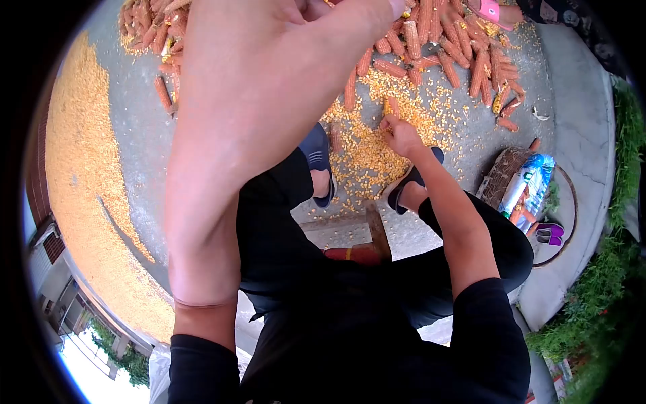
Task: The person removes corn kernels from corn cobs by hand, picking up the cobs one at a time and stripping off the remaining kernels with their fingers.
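My left hand [289, 74] is raised very close to the camera and fills the upper middle of the view. Its fingers are mostly cut off by the top edge, so whether it grips anything cannot be made out. Lower down and to the right, my right hand [402, 137] is closed around a corn cob [391, 106] with yellow kernels on part of it. Beneath that hand, loose corn kernels [367, 151] are scattered over the concrete between my shoes. A bare reddish cob [336, 137] lies by my left shoe [317, 158].
Stripped cobs [464, 50] are heaped at the top. A wide band of kernels [81, 141] covers the ground at left. At right stand a basket [499, 176], a blue-white bag [536, 176] and purple shoes [550, 233]. Another person's pink sandal [492, 10] shows at top right.
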Available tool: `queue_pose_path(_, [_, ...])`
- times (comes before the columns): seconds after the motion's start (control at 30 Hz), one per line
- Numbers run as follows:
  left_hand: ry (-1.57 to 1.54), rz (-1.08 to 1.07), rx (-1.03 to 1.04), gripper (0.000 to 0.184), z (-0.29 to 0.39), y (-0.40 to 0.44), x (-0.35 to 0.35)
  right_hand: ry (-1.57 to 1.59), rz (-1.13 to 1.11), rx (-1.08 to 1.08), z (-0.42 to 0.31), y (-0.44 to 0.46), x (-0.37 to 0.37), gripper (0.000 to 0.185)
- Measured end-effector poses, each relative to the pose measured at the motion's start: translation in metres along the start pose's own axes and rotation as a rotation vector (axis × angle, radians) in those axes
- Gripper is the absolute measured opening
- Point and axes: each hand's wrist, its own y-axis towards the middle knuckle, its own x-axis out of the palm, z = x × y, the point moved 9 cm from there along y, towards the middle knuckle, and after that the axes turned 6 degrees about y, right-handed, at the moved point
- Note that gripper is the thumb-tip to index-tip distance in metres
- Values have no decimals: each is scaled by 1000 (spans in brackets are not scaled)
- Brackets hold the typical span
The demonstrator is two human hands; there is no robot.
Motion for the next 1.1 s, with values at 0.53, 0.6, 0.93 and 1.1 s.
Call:
queue_pose_path(0.53, [400,-417,277,57,-4,-30,83,1041,-52,-316,-207,-165,-272,45])
queue_pose_path(0.6, [362,-543,220,54,-4,-38,98,1034,-21,-420,-227,-187,-285,41])
queue_pose_path(0.93, [58,-510,109,40,5,-43,119,1189,231,-520,-217,-183,-293,33])
queue_pose_path(1.1, [-120,-443,-13,38,9,-40,128,1006,469,-573,-234,-178,-287,36])
